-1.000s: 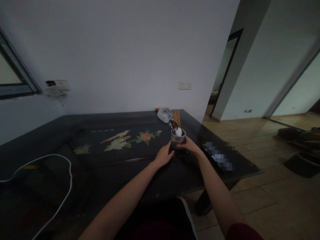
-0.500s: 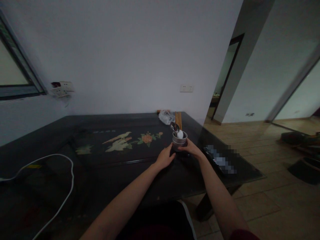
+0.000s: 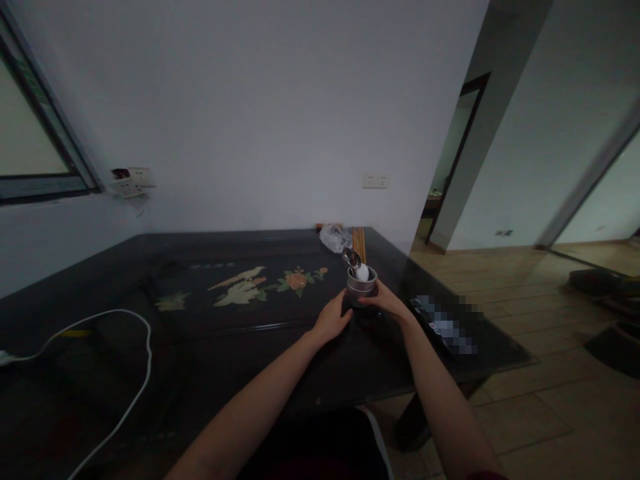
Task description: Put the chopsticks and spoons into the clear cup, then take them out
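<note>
Dim daylight falls across a dark lacquered tabletop (image 3: 210, 347) painted with birds and flowers, set against a plain white wall. Toward its far right stands a small metal cup (image 3: 361, 287), upright, with a metal spoon (image 3: 349, 257) leaning out of it toward the wall and something round and white (image 3: 362, 272) sitting at its mouth; what that white thing is you cannot tell from this view.

Your right hand (image 3: 387, 304) is wrapped on the cup's right side, fingers closed against its wall low down, near the base. Your left hand (image 3: 331, 319) comes in from the other side, fingers curled and lying against the cup's lower left; whether they press on it or only rest beside it is hard to judge in this light.

To handle the cup well, keep both grips low and even so it stays upright, since the spoon's weight hangs off one side and could tip it. Move it slowly so that what it carries does not shift, and keep your thumbs off the rim.

Beyond the cup, near the tabletop's back edge, lie a crumpled clear plastic bag (image 3: 334, 237) and a bundle of wooden chopsticks (image 3: 359, 242), both well apart from your hands. Just right of your right wrist sits a flat dark object (image 3: 443, 325), its surface blurred. A white cable (image 3: 131, 387) loops over the left of the tabletop, far from the cup.
</note>
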`<act>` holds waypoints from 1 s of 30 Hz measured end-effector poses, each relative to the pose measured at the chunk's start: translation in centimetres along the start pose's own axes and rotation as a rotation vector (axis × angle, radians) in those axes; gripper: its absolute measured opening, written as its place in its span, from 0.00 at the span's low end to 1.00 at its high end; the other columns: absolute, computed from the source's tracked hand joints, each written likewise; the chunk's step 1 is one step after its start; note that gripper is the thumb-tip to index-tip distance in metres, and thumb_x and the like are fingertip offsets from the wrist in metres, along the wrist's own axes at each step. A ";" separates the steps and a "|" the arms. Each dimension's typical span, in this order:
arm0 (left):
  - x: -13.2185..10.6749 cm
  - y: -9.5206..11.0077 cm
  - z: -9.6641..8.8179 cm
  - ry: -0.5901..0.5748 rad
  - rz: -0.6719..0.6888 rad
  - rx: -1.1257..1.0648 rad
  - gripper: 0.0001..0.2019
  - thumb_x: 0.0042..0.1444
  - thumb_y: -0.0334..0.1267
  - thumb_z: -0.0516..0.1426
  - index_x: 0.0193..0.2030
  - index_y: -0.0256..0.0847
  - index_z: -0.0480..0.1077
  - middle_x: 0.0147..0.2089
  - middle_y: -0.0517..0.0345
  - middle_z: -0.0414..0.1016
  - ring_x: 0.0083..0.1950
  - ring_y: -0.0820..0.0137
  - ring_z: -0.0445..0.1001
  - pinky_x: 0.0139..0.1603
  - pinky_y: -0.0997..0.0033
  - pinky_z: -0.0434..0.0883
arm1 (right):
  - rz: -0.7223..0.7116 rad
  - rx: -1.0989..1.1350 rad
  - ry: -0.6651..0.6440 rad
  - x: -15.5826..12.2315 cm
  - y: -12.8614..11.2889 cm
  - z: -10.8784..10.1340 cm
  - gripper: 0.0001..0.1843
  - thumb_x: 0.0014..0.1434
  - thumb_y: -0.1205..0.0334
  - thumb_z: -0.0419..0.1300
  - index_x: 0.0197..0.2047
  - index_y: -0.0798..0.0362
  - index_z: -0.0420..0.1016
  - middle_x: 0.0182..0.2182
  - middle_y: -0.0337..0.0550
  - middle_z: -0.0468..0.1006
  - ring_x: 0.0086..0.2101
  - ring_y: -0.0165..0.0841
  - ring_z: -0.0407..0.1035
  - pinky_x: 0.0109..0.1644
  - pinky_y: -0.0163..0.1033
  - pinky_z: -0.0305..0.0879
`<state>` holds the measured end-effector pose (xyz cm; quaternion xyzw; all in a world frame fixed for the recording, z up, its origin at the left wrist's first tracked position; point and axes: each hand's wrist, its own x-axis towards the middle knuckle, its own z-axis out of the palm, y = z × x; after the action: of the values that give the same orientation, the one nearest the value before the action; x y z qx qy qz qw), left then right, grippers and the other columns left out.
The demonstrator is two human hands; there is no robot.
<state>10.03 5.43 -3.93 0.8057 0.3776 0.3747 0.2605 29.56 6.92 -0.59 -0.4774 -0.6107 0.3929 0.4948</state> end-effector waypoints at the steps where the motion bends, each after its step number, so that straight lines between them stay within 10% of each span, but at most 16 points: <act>1: 0.0 -0.1 0.0 0.007 0.003 -0.010 0.30 0.56 0.37 0.54 0.65 0.34 0.52 0.64 0.41 0.61 0.64 0.60 0.61 0.65 0.56 0.59 | -0.003 0.008 0.000 0.0 0.0 0.0 0.38 0.34 0.65 0.72 0.51 0.54 0.67 0.51 0.51 0.72 0.51 0.43 0.67 0.59 0.51 0.60; 15: 0.2 0.7 -0.3 0.172 -0.038 -0.071 0.22 0.55 0.30 0.52 0.58 0.34 0.61 0.54 0.44 0.69 0.54 0.64 0.69 0.58 0.60 0.66 | -0.072 -0.030 0.258 -1.1 -2.6 -0.9 0.43 0.39 0.55 0.71 0.58 0.51 0.61 0.51 0.54 0.70 0.53 0.45 0.65 0.56 0.53 0.63; 21: 1.6 2.3 -2.2 0.298 -0.087 -0.200 0.12 0.56 0.29 0.51 0.46 0.38 0.69 0.46 0.50 0.74 0.48 0.68 0.72 0.53 0.64 0.69 | -0.343 -0.034 0.521 -3.2 -7.4 1.0 0.26 0.49 0.53 0.65 0.50 0.51 0.68 0.46 0.49 0.73 0.49 0.41 0.67 0.55 0.51 0.63; 30: 0.7 -0.3 -7.7 0.261 -0.218 -0.548 0.15 0.55 0.48 0.53 0.35 0.35 0.70 0.31 0.55 0.74 0.33 0.70 0.73 0.36 0.71 0.70 | -0.203 0.301 0.019 -2.2 -10.4 12.5 0.15 0.52 0.49 0.61 0.34 0.53 0.73 0.25 0.40 0.75 0.25 0.29 0.67 0.28 0.34 0.65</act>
<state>4.06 7.22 0.60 0.6056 0.3770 0.5326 0.4555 15.45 2.28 6.31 -0.3376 -0.5855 0.4233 0.6033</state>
